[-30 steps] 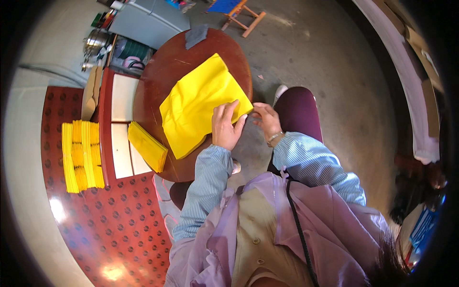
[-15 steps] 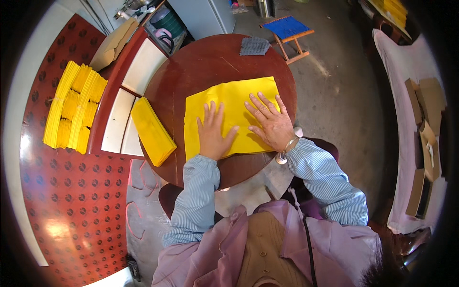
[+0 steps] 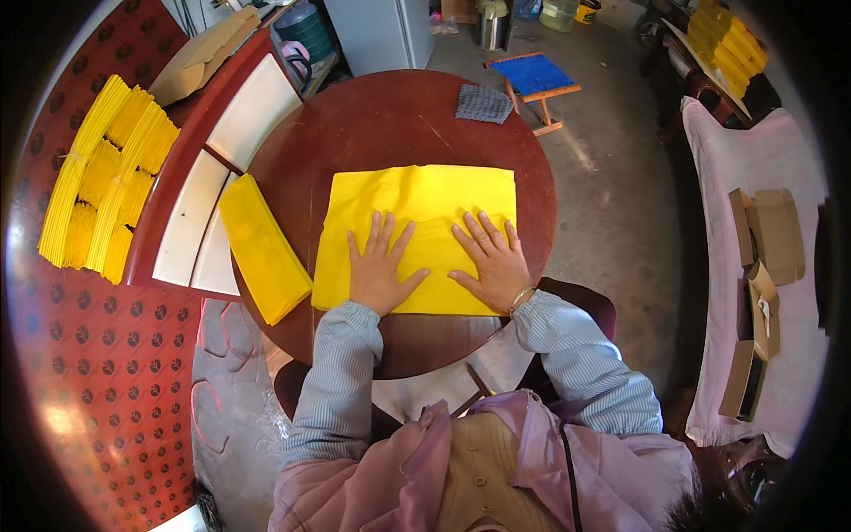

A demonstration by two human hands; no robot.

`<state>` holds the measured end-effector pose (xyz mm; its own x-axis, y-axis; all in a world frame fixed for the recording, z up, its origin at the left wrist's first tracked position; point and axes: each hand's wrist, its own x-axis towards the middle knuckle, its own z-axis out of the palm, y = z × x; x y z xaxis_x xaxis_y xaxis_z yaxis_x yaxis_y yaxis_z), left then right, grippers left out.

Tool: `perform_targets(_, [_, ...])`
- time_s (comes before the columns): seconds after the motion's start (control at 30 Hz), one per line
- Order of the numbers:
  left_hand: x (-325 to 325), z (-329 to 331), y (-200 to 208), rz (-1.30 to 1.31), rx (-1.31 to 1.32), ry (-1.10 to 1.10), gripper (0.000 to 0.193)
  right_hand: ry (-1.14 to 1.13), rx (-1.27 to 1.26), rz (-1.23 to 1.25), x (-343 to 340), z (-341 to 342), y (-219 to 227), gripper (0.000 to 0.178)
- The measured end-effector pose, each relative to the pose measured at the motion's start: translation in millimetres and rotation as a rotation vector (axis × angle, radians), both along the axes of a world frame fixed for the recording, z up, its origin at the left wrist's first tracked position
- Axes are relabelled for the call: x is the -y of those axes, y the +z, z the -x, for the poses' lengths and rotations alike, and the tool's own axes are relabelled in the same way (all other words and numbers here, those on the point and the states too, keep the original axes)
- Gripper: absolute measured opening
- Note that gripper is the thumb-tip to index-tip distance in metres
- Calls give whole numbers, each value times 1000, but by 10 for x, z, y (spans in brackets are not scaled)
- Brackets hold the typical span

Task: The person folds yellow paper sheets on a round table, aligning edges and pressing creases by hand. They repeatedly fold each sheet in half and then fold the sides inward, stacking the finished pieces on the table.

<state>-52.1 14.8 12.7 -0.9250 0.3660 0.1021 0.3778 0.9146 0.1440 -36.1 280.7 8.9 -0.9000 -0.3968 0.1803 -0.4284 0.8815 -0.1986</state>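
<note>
Right hand (image 3: 498,271) drawn back level with left hand (image 3: 379,274), both spread, gripping nothing, atop yellow cloth (image 3: 433,232) mostly flat, creases remaining ahead.

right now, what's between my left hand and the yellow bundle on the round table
The head view shows the left margin of the yellow sheet, then brown tabletop, between your left hand and the bundle.

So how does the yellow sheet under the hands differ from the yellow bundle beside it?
The sheet is broad; the bundle is narrow. The sheet lies roughly square in view, the bundle slanted at the left edge of the table. The left hand and right hand rest on the sheet; neither touches the bundle. Both items are yellow.
</note>
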Motion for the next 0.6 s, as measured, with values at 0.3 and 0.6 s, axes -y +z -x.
perform_targets(0.3, [161,146,222,59,106,-96,88,-94,-43,18,192,-168,77,73])
perform_targets(0.6, [-508,-281,344,-402,-8,-207,61,3,-194,146,-639,670,46,53])
